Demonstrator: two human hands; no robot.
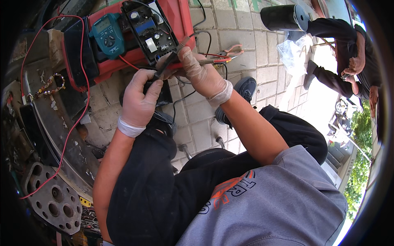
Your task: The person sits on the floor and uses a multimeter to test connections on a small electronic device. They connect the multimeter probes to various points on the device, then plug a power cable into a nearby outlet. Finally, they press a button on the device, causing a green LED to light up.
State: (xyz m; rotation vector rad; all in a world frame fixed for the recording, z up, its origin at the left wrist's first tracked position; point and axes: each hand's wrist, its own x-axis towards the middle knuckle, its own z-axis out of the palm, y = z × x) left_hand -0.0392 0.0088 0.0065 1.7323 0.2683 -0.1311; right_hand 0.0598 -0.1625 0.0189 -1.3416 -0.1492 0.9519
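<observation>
Closest to me, a grey T-shirt and black trousers fill the lower picture; both bare forearms rise from there to two gloved hands working over a paved floor.

My left hand (139,100), in a pale thin glove, is closed around the black grip of a probe (167,67), a slim dark tool that slants up and to the right. My right hand (204,74), gloved the same way, is curled shut, its fingertips pinching near the probe's upper end where thin red and black wires (213,57) pass. I cannot tell exactly what the right fingertips clamp, because the fingers hide it.

What I judge could go wrong: the probe tip sits just at the edge of an open black circuit unit (150,30), so a slip of either hand could drag the tip across neighbouring parts. The wires are slack and cross one another, so a tug could pull a lead loose. The thin gloves could snag on a clip.

The probe looks slender, stiff and dark. It lies between the two hands, just below the circuit unit.

Just beyond, the circuit unit rests on a red case (180,24), with a teal handheld meter (107,35) beside it to the left. A long red lead (74,123) loops down the left side. Orange-handled pliers (232,51) lie on the paving to the right.

Farthest off, at upper right, another person in dark clothes sits near a black cylinder (283,17) and a clear plastic bag (292,53).
</observation>
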